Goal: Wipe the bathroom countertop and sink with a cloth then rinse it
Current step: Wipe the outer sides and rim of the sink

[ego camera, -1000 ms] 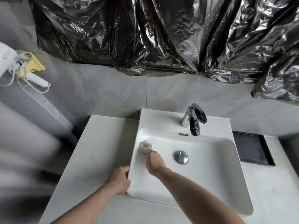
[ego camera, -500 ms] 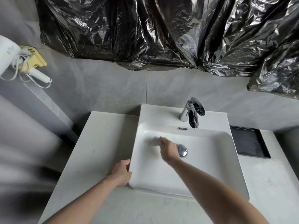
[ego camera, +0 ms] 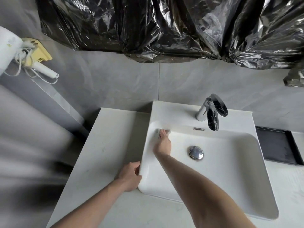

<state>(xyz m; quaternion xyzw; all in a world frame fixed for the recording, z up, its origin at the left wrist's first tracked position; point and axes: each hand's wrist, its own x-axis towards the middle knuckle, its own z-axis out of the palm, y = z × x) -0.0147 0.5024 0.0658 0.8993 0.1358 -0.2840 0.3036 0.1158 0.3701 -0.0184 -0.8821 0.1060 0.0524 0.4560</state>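
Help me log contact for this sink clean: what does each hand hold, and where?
Right hand presses a bunched cloth, mostly hidden under its fingers, against the basin's back-left corner. Left hand grips the sink at its front-left corner.

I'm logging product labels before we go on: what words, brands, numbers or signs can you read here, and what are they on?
No text can be read in this view.
White hair dryer on the left wall: a faint greenish mark on its body, too small and blurred to read.
Faucet, sink, drain stopper, black tray and black plastic sheeting: no lettering shows.
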